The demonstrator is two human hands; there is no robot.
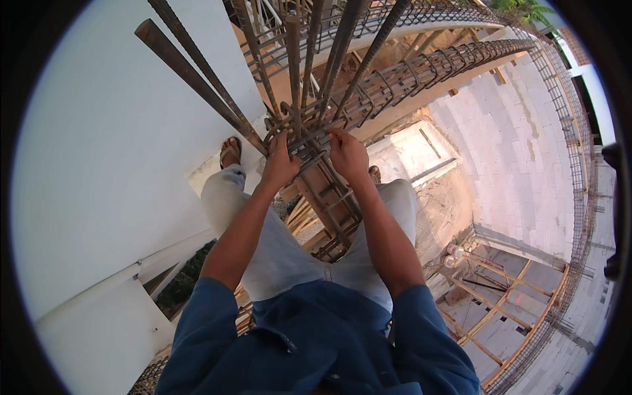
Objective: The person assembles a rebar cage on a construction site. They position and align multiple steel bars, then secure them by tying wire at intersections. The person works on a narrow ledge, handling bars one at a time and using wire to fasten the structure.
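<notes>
A cage of rusty rebar runs between my legs, under both hands. My left hand is closed on a steel stirrup at the joint, its thumb toward the middle. Opposite it, my right hand curls its fingertips around the stirrup's right end. The palms hide part of the grip, and any tie wire there is too small to make out. Thick upright rebars rise from the joint just beyond my hands. Two more, side by side, lean left.
A white wall stands close on the left. Beyond the joint a long beam cage curves away to the right. Far below on the right are a pale block floor and timber framing. My sandaled left foot rests beside the wall.
</notes>
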